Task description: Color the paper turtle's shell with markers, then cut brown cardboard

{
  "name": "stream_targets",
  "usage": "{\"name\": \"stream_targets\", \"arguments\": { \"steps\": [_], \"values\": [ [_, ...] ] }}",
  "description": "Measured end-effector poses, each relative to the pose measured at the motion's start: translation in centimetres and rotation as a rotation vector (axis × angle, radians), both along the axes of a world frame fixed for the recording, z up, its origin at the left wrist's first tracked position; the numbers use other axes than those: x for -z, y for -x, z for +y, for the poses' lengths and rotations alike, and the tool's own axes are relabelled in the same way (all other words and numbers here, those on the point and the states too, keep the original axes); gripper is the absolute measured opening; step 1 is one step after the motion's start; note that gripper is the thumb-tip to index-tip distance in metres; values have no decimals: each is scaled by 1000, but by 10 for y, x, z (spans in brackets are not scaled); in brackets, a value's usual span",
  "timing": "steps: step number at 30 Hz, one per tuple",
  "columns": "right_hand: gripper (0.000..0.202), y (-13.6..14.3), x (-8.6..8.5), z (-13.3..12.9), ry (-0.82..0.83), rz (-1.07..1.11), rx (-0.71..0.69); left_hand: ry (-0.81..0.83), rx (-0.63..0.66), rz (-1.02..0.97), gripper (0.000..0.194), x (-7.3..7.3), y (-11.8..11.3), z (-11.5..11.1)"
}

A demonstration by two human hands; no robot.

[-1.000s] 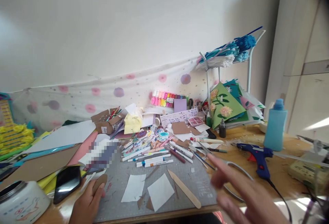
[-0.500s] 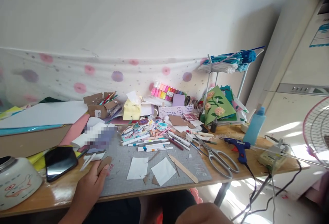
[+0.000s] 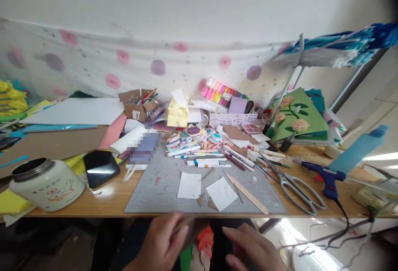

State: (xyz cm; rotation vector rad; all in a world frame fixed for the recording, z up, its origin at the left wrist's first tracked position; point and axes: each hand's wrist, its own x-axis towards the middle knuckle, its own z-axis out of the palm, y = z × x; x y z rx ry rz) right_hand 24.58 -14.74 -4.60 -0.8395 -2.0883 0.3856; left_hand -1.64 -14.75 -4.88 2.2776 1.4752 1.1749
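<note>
My left hand (image 3: 163, 238) is below the table's front edge, over my lap. It is closed on a small brown piece of cardboard (image 3: 190, 228), smeared by motion. To its right, my right hand (image 3: 253, 246) has its fingers apart and holds nothing I can see; a gap separates it from the cardboard. Beyond both hands, a grey cutting mat (image 3: 149, 196) carries two white paper squares, one lying straight (image 3: 189, 185) and one turned (image 3: 222, 193). A flat wooden stick (image 3: 248, 196) lies slantwise beside them, among small brown scraps.
Scissors (image 3: 298, 190) and a blue glue gun (image 3: 326, 175) with its cord lie at right, near a blue bottle (image 3: 357, 148). Several markers (image 3: 208, 162) and paper cutouts (image 3: 194, 140) lie behind the squares. At left are a black phone (image 3: 101, 169) and a white jar (image 3: 48, 186).
My left hand has moved from the mat's left side to below the table edge, bringing the cardboard along. My right hand has come into view. The camera view has shifted.
</note>
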Motion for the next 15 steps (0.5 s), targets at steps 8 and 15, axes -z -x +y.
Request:
{"name": "stream_targets", "arguments": {
  "steps": [8, 15],
  "values": [
    [27, 22, -12, 6, 5, -22, -107, 202, 322, 25, 7, -7, -42, -7],
    [9, 6, -17, 24, 67, 94, -113, 150, 297, 68, 22, -20, -20, 14]
  ]
}}
